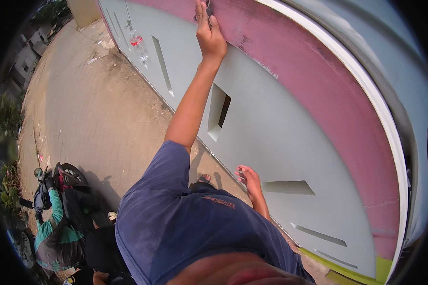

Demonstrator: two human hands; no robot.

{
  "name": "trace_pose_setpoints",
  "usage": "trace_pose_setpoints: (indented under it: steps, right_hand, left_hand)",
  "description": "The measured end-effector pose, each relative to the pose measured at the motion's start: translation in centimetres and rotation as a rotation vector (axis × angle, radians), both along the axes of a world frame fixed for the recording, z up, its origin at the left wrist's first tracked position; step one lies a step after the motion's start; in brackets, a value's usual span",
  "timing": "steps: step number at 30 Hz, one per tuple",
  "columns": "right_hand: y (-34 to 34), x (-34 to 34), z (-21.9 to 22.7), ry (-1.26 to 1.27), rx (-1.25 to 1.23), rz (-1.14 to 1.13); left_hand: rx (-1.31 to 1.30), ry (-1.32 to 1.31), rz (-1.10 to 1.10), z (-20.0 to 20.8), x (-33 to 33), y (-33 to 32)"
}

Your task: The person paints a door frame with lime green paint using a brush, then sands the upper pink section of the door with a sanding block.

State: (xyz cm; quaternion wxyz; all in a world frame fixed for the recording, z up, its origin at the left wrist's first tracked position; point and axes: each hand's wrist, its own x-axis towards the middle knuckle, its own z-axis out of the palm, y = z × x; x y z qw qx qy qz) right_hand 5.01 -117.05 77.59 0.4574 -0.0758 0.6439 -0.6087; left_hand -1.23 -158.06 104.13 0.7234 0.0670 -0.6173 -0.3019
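Observation:
My left hand (211, 40) is raised high against the pink band (290, 57) of the wall, fingers stretched upward and thumb apart. Beside its fingers a small dark patch or object (208, 7) shows, partly covered by the hand and too unclear to name. My right hand (249, 179) hovers low in front of the pale lower wall (276, 137), fingers loosely bent and apart, with nothing visible in it. Left of my raised arm, a clear plastic bottle (138, 46) with a red label hangs by the wall from a thin line.
Narrow slanted openings, one of them a dark-backed slot (219, 112), cut through the wall. A paved path (76, 90) runs along it on the left. At lower left a person in a green and grey jacket (59, 237) sits by a motorcycle (71, 183). A white ledge (361, 71) tops the wall.

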Motion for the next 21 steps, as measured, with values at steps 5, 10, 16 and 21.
trace_pose_setpoints:
  steps: [5,10,16,21]
  right_hand:
    - [-5.7,-0.9,3.3,0.049,-0.088,0.120]
    - [-11.4,-1.5,4.7,0.088,-0.104,0.162]
    - [-14.8,-1.0,4.3,0.068,-0.067,0.222]
    - [-13.9,-1.1,3.5,0.068,-0.072,0.142]
  left_hand:
    - [0.316,0.025,0.115,4.1,2.2,-14.5]
    - [0.086,-0.056,0.052,2.2,2.1,-4.4]
    - [-0.022,-0.035,0.078,2.3,1.9,-12.7]
    - [0.361,0.031,0.083,6.6,3.4,-24.0]
